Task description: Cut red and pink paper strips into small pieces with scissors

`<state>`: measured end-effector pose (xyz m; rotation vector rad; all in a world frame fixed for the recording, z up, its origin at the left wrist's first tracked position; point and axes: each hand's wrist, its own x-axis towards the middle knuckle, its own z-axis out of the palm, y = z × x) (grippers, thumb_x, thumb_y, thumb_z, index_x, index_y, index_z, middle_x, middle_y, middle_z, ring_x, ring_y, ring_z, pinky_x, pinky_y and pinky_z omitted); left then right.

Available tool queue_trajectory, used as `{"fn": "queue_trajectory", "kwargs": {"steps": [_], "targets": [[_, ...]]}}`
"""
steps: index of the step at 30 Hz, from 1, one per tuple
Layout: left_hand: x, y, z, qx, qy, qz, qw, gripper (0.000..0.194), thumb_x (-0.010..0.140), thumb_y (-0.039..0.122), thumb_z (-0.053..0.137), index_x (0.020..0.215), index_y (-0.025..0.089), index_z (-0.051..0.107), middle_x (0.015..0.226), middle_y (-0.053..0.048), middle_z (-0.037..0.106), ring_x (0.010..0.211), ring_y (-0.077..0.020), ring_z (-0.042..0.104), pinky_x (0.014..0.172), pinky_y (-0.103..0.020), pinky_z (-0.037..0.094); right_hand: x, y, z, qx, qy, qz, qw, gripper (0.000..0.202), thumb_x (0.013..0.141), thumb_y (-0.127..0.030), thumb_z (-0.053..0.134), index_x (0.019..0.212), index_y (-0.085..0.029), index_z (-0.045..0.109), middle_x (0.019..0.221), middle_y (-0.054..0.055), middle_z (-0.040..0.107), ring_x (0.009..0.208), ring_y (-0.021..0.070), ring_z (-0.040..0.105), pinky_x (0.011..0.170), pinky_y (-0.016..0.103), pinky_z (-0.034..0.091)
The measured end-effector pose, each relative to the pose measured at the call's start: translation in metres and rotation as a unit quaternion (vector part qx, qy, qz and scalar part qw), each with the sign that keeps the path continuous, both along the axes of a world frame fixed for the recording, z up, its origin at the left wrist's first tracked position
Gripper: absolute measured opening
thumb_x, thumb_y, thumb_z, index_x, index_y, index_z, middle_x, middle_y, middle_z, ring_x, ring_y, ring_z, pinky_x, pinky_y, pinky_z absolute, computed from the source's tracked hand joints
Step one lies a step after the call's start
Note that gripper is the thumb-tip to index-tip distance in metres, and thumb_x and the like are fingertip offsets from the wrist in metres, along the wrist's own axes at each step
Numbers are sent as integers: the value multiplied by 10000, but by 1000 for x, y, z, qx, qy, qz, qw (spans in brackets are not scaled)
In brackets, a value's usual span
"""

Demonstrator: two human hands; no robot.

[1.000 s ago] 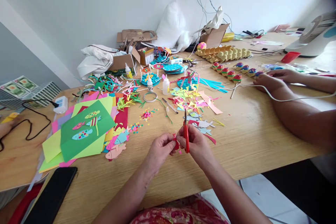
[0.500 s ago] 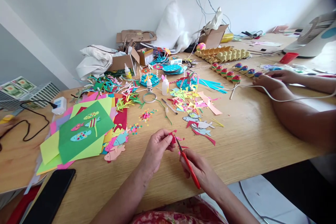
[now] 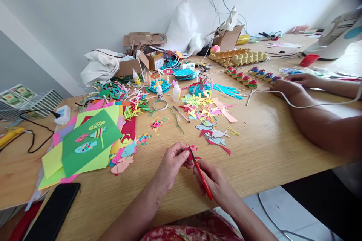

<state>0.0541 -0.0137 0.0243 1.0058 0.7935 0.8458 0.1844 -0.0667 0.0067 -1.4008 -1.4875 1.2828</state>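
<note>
Low over the wooden table (image 3: 243,162), my left hand (image 3: 174,162) pinches a small piece of red paper (image 3: 190,156), mostly covered by the fingers. My right hand (image 3: 213,179) is closed around red-handled scissors (image 3: 203,179), whose blades point up and left and meet the paper. Red scraps lie just past the blades. Beyond them rest grey and blue paper fish (image 3: 216,133) with a red strip (image 3: 223,147). To the left, a green sheet (image 3: 110,128) bears several decorated paper fish. Loose pink and blue fish (image 3: 123,165) lie beside the sheets.
Glue bottles (image 3: 177,92), a tape ring (image 3: 160,105) and paper scraps (image 3: 200,101) stand or lie farther back. A black phone (image 3: 53,211) is at the near left. At right, another person's arms (image 3: 316,120) reach toward painted egg-carton pieces (image 3: 245,79), with a white cable crossing.
The scissor blades have moved onto the red paper and look closer together. My left hand has shifted slightly right. A yellow tool has come into view at the far left.
</note>
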Motion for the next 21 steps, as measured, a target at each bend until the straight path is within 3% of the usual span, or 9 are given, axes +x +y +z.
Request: {"fn": "queue_trajectory", "kwargs": {"steps": [8,12,15,21], "targets": [[-9,5,-1,-5,39,-16,999,132,742,269,519,712,141,518,673,-20,578,549,-90,523,520,-198,395,1,-1,-7,-46,10,1,999,314,831,-435,342,701,-178,468,516,-50,408,440,80,368,431,195,306],[-12,7,-3,-4,47,-10,999,128,741,263,521,714,139,511,671,-11,562,546,-81,503,505,-188,385,-2,1,-4,-75,66,20,995,306,830,-443,345,714,-179,447,507,-58,395,428,77,377,416,191,311],[-9,4,-7,-8,30,4,1000,117,745,255,518,724,141,515,646,3,531,590,-86,492,527,-186,388,-4,1,0,-68,104,32,992,305,831,-446,342,738,-177,451,534,-52,402,470,88,411,460,201,351],[2,-4,-9,-22,-18,45,999,125,727,265,543,704,144,524,698,-1,537,636,-91,482,561,-195,395,-5,-1,3,-46,76,6,996,311,840,-430,341,870,-167,504,593,-33,426,540,102,420,503,212,358]]}}
